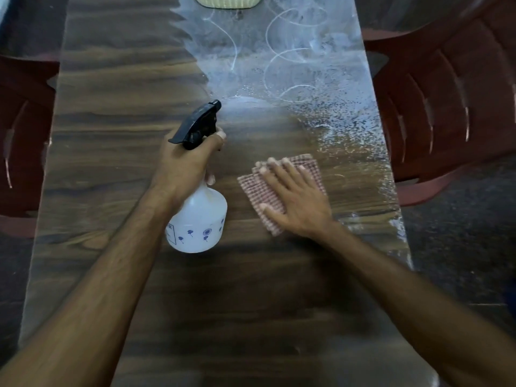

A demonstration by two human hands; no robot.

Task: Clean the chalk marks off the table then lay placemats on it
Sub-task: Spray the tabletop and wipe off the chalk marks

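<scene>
We grip spray bottle (199, 216) in left hand (185, 166); right hand (296, 202) flat on cloth (257, 188), near table's (111, 107) right edge, chalk marks (284, 65) beyond.

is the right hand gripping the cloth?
No, the right hand lies flat with straight fingers on the cloth.

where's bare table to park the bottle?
Bare wood left of the bottle, out to the table edge, and near, between the forearms. Crowded right: right hand presses the cloth. Far right holds wet chalk marks and a basket.
</scene>
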